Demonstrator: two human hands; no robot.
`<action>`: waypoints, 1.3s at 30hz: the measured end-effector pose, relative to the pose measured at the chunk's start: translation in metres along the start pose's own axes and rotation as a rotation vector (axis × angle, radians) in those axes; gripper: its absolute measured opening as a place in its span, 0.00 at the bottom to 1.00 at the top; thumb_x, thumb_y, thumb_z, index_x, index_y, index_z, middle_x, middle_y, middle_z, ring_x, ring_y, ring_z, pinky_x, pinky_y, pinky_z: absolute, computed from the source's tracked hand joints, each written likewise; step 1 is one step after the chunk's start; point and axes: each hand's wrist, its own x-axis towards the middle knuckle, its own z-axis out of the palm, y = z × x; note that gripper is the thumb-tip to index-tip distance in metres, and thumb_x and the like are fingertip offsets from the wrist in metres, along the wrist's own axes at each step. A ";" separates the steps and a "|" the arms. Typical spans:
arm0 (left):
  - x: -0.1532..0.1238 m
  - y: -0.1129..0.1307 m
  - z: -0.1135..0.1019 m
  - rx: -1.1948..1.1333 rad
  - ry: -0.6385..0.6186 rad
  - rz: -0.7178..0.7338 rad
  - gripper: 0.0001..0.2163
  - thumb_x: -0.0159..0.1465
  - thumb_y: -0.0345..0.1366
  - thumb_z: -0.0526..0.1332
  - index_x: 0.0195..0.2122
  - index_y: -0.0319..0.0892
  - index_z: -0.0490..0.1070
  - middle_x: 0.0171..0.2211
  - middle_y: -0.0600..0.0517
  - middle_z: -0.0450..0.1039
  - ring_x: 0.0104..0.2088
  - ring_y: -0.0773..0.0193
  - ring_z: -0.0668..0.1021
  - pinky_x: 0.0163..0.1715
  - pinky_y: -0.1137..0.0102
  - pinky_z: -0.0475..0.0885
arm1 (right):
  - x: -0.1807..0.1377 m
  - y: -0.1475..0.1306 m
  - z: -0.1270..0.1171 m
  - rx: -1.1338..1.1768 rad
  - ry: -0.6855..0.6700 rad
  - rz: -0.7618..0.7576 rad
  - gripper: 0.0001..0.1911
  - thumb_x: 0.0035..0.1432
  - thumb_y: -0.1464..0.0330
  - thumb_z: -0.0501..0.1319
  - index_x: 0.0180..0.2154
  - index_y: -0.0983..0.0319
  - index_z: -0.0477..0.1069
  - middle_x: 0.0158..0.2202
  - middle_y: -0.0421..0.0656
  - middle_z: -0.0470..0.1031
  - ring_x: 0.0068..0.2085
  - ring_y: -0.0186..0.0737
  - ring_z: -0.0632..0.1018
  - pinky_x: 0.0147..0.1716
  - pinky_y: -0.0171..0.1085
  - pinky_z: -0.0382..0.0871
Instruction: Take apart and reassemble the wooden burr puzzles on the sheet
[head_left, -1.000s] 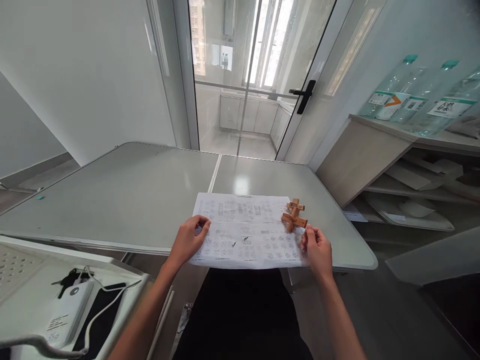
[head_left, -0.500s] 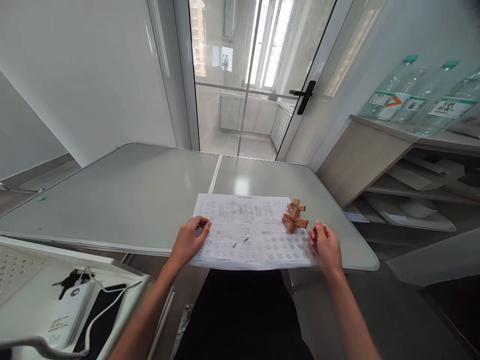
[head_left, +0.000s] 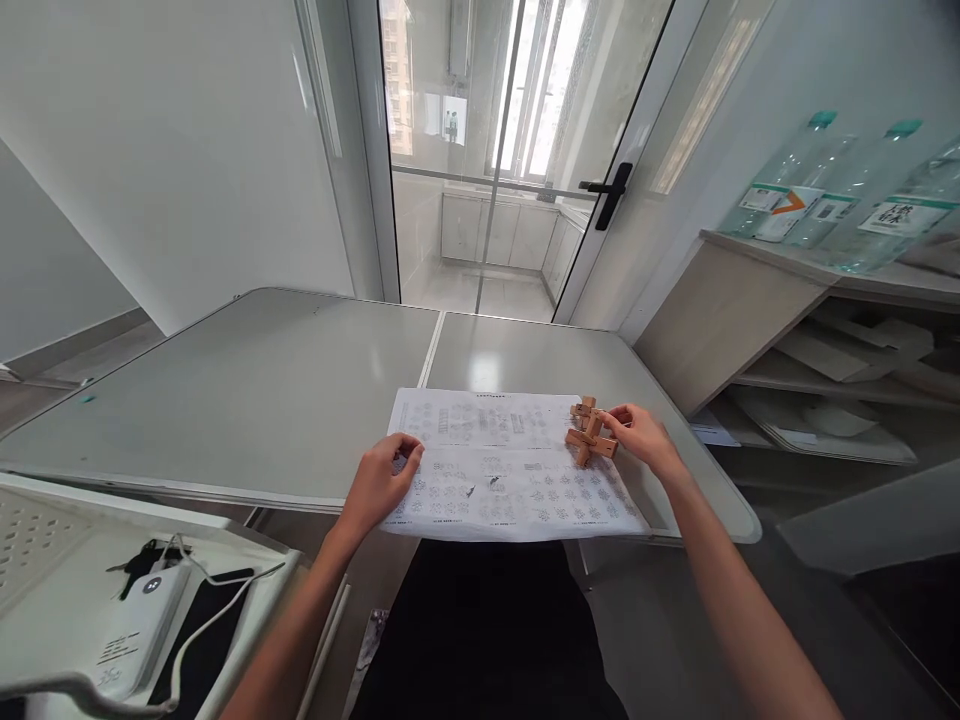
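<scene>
A printed paper sheet (head_left: 517, 490) with rows of small diagrams lies on the table, its front border at the table edge. On its right side sits an interlocking wooden puzzle (head_left: 589, 446) of crossed brown blocks, with a smaller cluster of wooden blocks (head_left: 582, 409) just behind it. My right hand (head_left: 637, 432) comes from the right, thumb and fingers pinching the upright upper block of the puzzle. Over the sheet's left border rests my left hand (head_left: 384, 480), its fingers curled towards the thumb. Whether paper is between those fingers is hidden.
The grey table (head_left: 315, 390) reaches left and back to a glass door (head_left: 450, 240). At lower left, a white cart (head_left: 67, 620) holds a power bank (head_left: 139, 625), keys and a cable. Shelves with plastic bottles (head_left: 780, 185) on top stand at right.
My right hand has moved forward and left from the sheet's right edge onto the wooden puzzle. My left hand stays where it was.
</scene>
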 end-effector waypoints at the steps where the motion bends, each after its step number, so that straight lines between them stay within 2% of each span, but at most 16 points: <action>1: 0.000 0.000 0.000 0.000 0.001 0.001 0.13 0.71 0.46 0.56 0.40 0.45 0.74 0.41 0.50 0.80 0.40 0.57 0.78 0.37 0.67 0.70 | 0.003 -0.001 0.000 -0.017 -0.021 -0.002 0.19 0.57 0.52 0.66 0.38 0.61 0.75 0.40 0.48 0.84 0.34 0.44 0.83 0.33 0.37 0.72; 5: 0.000 -0.001 0.001 0.002 0.003 0.005 0.13 0.72 0.46 0.56 0.40 0.45 0.74 0.40 0.50 0.80 0.40 0.58 0.78 0.38 0.66 0.70 | 0.013 -0.009 0.000 -0.081 -0.070 -0.003 0.19 0.60 0.52 0.65 0.40 0.62 0.74 0.41 0.49 0.84 0.32 0.42 0.83 0.32 0.37 0.72; 11: 0.000 -0.001 0.001 0.003 0.002 0.001 0.13 0.71 0.47 0.56 0.40 0.44 0.74 0.41 0.49 0.80 0.40 0.57 0.78 0.36 0.67 0.70 | 0.025 -0.032 0.000 -0.128 -0.188 -0.055 0.15 0.57 0.56 0.68 0.33 0.62 0.79 0.31 0.46 0.84 0.31 0.42 0.82 0.30 0.34 0.70; 14: -0.001 0.000 0.001 0.000 -0.001 0.005 0.13 0.71 0.47 0.55 0.40 0.44 0.74 0.41 0.49 0.80 0.41 0.57 0.78 0.36 0.67 0.70 | 0.026 -0.048 -0.001 -0.135 -0.162 -0.123 0.12 0.56 0.59 0.68 0.33 0.62 0.80 0.31 0.45 0.84 0.34 0.43 0.82 0.31 0.34 0.70; 17: -0.001 0.000 0.001 0.003 0.002 0.007 0.13 0.71 0.46 0.56 0.40 0.44 0.74 0.41 0.49 0.80 0.41 0.57 0.78 0.37 0.66 0.70 | 0.020 -0.065 -0.003 -0.129 -0.109 -0.193 0.12 0.61 0.60 0.64 0.37 0.62 0.80 0.34 0.45 0.85 0.37 0.43 0.83 0.36 0.36 0.70; 20: 0.000 -0.001 0.001 0.009 0.006 0.005 0.13 0.71 0.46 0.56 0.40 0.44 0.74 0.41 0.48 0.80 0.41 0.57 0.79 0.38 0.66 0.71 | 0.001 -0.087 -0.007 -0.101 -0.056 -0.299 0.14 0.64 0.58 0.62 0.43 0.61 0.79 0.39 0.46 0.85 0.42 0.45 0.82 0.39 0.37 0.71; 22: -0.001 0.000 0.001 0.012 0.003 0.007 0.13 0.72 0.46 0.55 0.40 0.44 0.74 0.41 0.48 0.80 0.41 0.56 0.79 0.38 0.66 0.71 | -0.021 -0.104 -0.008 -0.048 0.003 -0.462 0.16 0.65 0.57 0.62 0.44 0.61 0.79 0.38 0.46 0.84 0.42 0.46 0.82 0.39 0.39 0.71; 24: -0.002 0.004 0.000 0.025 0.004 0.028 0.13 0.72 0.46 0.55 0.40 0.44 0.74 0.41 0.48 0.79 0.42 0.56 0.79 0.41 0.64 0.72 | -0.048 -0.122 -0.008 -0.004 -0.015 -0.581 0.17 0.68 0.56 0.60 0.46 0.60 0.77 0.40 0.47 0.83 0.39 0.45 0.82 0.37 0.39 0.72; 28: -0.009 0.023 -0.001 -0.013 -0.023 0.119 0.13 0.72 0.48 0.57 0.43 0.45 0.73 0.44 0.47 0.78 0.46 0.54 0.77 0.47 0.62 0.73 | -0.102 -0.148 -0.001 0.048 -0.082 -0.728 0.14 0.71 0.56 0.60 0.47 0.58 0.76 0.41 0.44 0.82 0.35 0.42 0.79 0.34 0.39 0.72; 31: -0.013 0.044 -0.002 -0.160 -0.117 0.110 0.15 0.69 0.48 0.62 0.52 0.47 0.71 0.49 0.47 0.77 0.47 0.55 0.78 0.46 0.63 0.74 | -0.130 -0.156 0.008 0.055 -0.138 -0.805 0.11 0.72 0.59 0.59 0.47 0.58 0.74 0.41 0.44 0.81 0.35 0.42 0.79 0.37 0.40 0.72; 35: -0.015 0.066 0.001 -0.310 -0.258 0.132 0.30 0.63 0.44 0.69 0.64 0.50 0.62 0.55 0.46 0.75 0.49 0.55 0.78 0.53 0.59 0.73 | -0.150 -0.158 0.018 0.077 -0.213 -0.876 0.07 0.73 0.62 0.59 0.48 0.57 0.73 0.40 0.43 0.80 0.38 0.43 0.80 0.37 0.41 0.73; 37: -0.015 0.073 0.003 -0.358 -0.299 0.125 0.35 0.61 0.45 0.71 0.67 0.51 0.60 0.56 0.46 0.75 0.51 0.53 0.78 0.55 0.58 0.72 | -0.156 -0.158 0.021 0.086 -0.229 -0.889 0.06 0.73 0.64 0.59 0.48 0.57 0.72 0.40 0.43 0.80 0.37 0.42 0.80 0.37 0.41 0.73; 39: -0.016 0.077 0.004 -0.389 -0.323 0.125 0.35 0.61 0.45 0.72 0.67 0.52 0.61 0.55 0.47 0.75 0.52 0.52 0.78 0.55 0.58 0.72 | -0.161 -0.157 0.023 0.095 -0.240 -0.891 0.05 0.73 0.65 0.60 0.48 0.56 0.72 0.40 0.42 0.80 0.36 0.42 0.80 0.37 0.41 0.73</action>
